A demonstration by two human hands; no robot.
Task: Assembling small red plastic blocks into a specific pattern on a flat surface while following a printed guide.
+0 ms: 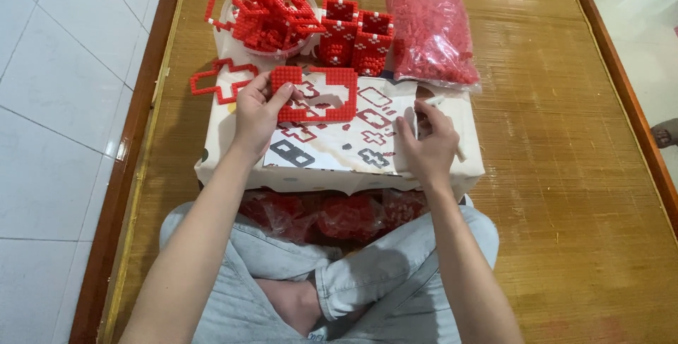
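— So, which way does the red bead frame (316, 95) lie?

— Flat, its long axis running across, left to right. The left hand (260, 109) grips its left end, fingers (280, 96) closed over the edge. It rests on the pattern sheet (346, 139).

— And the right hand (428, 140)?

— Pinching a small white tool (428, 107), to the right of the frame.

— Counts?

— One bag of red beads (431, 32) beyond the right fingers, one bowl (263, 15) heaped with frames beyond the left, one loose cross-shaped frame (222, 80) beside it.

— Surface?

— A box (339, 167) serving as table, on a woven bamboo mat (558, 139); white floor tiles (56, 104) left.
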